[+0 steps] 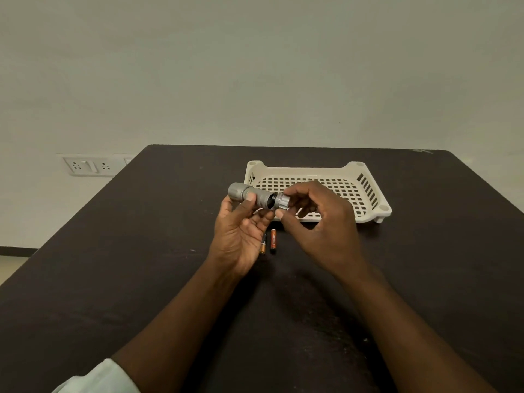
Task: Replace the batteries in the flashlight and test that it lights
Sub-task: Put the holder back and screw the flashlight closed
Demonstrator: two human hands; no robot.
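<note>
A short grey flashlight (249,194) is held level above the dark table (141,251), its head pointing left. My left hand (241,236) grips its body from below, thumb on top. My right hand (317,222) pinches the ribbed grey tail cap (282,201) at the flashlight's right end; a dark gap shows between cap and body. Two small batteries lie on the table under my hands: an orange one (273,241) in plain sight, and a black and gold one (263,245) half hidden by my left hand.
A cream plastic basket (368,188) with a slotted floor stands just behind my hands, nothing visible inside it. A wall socket plate (88,165) sits low on the wall at the left. The table's left edge runs diagonally toward me.
</note>
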